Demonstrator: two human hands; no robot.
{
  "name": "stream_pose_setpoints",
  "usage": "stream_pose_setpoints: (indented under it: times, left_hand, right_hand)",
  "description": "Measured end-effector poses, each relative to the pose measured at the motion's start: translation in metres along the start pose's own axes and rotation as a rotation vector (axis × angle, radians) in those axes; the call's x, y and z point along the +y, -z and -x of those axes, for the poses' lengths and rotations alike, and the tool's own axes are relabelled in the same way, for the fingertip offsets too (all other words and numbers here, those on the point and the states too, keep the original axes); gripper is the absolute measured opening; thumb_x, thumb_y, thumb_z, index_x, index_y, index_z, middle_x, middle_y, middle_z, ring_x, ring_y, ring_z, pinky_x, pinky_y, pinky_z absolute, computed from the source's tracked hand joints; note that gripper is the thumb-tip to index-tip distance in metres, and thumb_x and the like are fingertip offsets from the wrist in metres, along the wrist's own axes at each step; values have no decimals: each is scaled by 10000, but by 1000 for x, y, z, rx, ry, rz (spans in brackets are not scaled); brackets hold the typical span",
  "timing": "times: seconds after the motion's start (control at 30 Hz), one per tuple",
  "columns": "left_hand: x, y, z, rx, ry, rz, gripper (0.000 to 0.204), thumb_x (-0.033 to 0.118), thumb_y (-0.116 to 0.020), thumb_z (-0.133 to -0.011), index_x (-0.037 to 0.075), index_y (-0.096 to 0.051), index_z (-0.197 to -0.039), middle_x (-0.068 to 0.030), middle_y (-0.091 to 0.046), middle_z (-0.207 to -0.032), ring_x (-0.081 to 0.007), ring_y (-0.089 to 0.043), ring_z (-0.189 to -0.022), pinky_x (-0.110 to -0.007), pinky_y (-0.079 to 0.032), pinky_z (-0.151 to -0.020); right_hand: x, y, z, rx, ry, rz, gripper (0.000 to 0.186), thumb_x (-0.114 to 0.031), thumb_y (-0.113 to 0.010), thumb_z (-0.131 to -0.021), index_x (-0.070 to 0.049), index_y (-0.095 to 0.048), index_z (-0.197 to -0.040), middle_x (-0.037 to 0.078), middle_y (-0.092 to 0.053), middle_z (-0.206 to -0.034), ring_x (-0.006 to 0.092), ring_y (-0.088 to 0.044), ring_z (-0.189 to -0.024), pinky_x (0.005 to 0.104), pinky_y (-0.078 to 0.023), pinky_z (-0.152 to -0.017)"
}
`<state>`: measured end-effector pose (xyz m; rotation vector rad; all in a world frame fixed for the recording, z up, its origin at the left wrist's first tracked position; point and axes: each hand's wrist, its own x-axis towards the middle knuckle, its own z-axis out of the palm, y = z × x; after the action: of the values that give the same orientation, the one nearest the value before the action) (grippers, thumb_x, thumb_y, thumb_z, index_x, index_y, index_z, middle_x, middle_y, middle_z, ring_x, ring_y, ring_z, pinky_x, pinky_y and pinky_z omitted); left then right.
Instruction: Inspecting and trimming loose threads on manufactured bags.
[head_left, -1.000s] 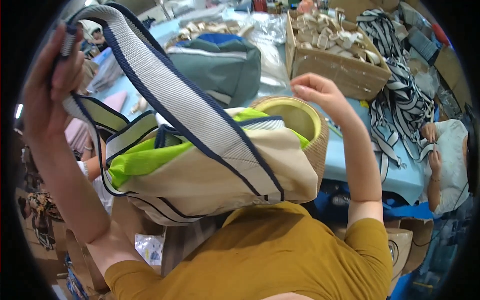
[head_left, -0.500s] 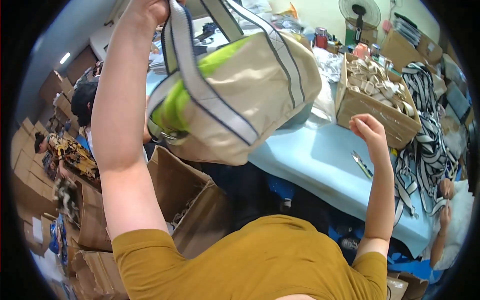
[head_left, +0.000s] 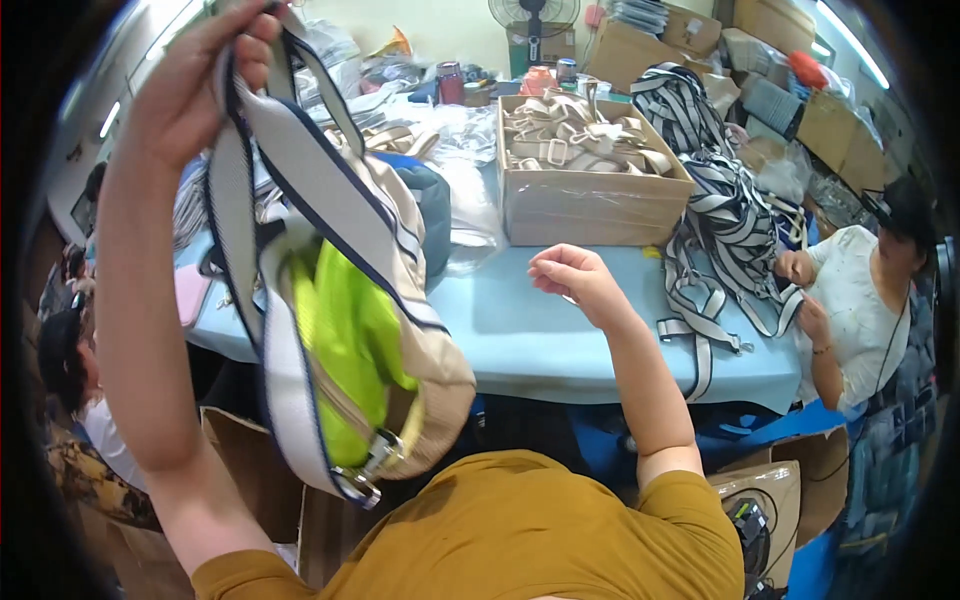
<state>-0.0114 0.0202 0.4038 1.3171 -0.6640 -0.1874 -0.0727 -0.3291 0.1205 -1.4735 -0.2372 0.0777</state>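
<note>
My left hand (head_left: 190, 90), raised high at the upper left, is closed around the striped webbing handles of a beige bag (head_left: 440, 385). From that hand the bag hangs tilted over the table's front edge, its mouth partly open and its bright lime-green lining (head_left: 350, 340) showing. White straps with navy edges run down it, and a metal clasp (head_left: 372, 468) sits near the strap's lower end. My right hand (head_left: 575, 280) hovers over the blue-covered table, right of the bag, fingers bent and pressed together. Whether anything small is between those fingertips is hidden.
A cardboard box (head_left: 600, 205) of beige straps with buckles stands on the light-blue tabletop (head_left: 540, 345). Striped webbing (head_left: 720, 215) is heaped beside it. At the right a person (head_left: 860, 290) handles that webbing. Another person (head_left: 75, 350) is at the left. Open cartons (head_left: 245, 460) stand below the bag.
My view has swung to the right. The bag has turned and hangs lower, showing more of its green lining. The snips seen on the table are no longer visible.
</note>
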Motion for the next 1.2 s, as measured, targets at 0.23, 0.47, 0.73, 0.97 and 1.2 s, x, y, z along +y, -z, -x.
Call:
stream_pose_setpoints:
  times: [0.23,0.47,0.73,0.97,1.2]
  left_hand:
    - [-44,-13,-14,-26,290,212,276,248,-436,-913,-9,-531,-943,-38,-562,-683,-38,-402,-453,-190,-342,-470]
    - [-56,51,-10,-42,230,180,286,252,-442,-932,-21,-477,-1009,1,-437,-692,-10,-359,-475,-157,-312,-455]
    - [-61,74,1,160,324,217,307,307,-446,-912,15,-542,-913,18,-481,-623,-36,-383,-461,-187,-313,-455]
    - [-65,85,5,155,279,164,276,277,-481,-892,8,-537,-902,5,-495,-632,-42,-393,-470,-179,-329,-453]
    - [-65,84,5,224,281,196,232,235,-470,-887,13,-535,-875,11,-493,-626,-52,-389,-465,-178,-342,-423]
  right_hand:
    - [23,3,12,94,-197,-158,160,-193,-547,-856,-55,-586,-928,33,-610,-865,105,-568,-787,244,-462,-740]
    - [50,-13,-6,-3,-270,-163,177,-226,-558,-852,-61,-584,-912,30,-611,-856,96,-568,-780,236,-453,-734]
    - [68,-29,-16,-59,-339,-98,180,-228,-552,-851,-61,-596,-902,17,-609,-831,87,-565,-752,215,-445,-698]
    - [100,-21,-13,-27,-415,-43,152,-180,-532,-854,-46,-579,-909,33,-589,-855,100,-550,-797,223,-449,-742]
    - [86,-38,-11,-23,-408,70,173,-211,-540,-860,-51,-577,-912,19,-591,-833,94,-549,-766,219,-445,-730]
